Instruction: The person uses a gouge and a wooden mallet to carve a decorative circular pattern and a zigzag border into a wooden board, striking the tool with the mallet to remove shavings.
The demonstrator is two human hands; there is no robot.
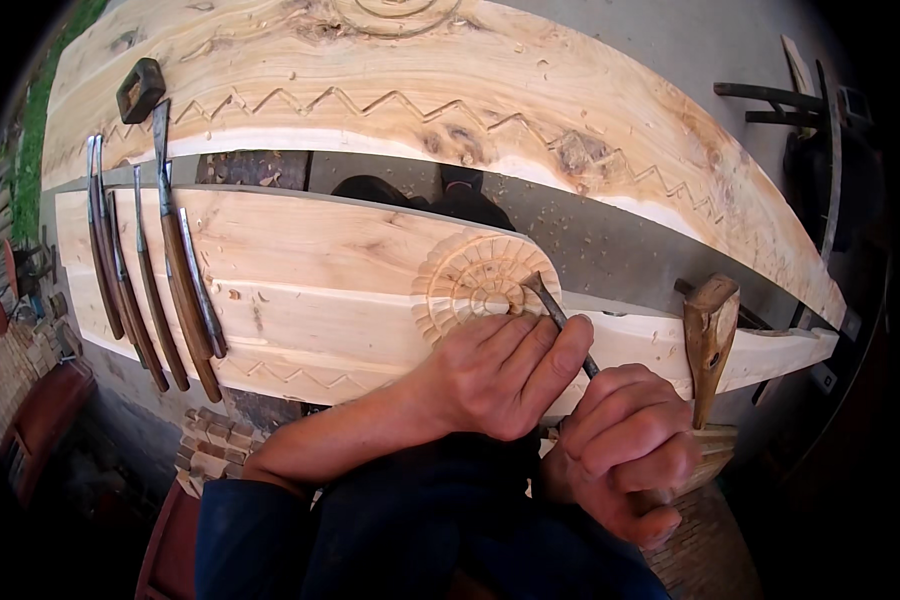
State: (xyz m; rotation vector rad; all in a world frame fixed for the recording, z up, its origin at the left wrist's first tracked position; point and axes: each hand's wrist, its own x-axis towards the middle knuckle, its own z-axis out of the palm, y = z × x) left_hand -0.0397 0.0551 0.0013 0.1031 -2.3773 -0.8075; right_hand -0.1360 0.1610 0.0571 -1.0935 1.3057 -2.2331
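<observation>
Carved rosette (470, 278) lies at eleven o'clock from left hand (505, 375) and right hand (632, 445), both gripping one chisel (547, 298)

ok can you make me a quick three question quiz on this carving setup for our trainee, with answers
1. What tool do the left hand and right hand hold together?
2. True or false: the row of carving tools lies to the left of the round carving on the near board.
3. The line carved along the far board is: a) wavy, b) zigzag, c) straight.

Key: 1: a chisel; 2: true; 3: b.
</observation>
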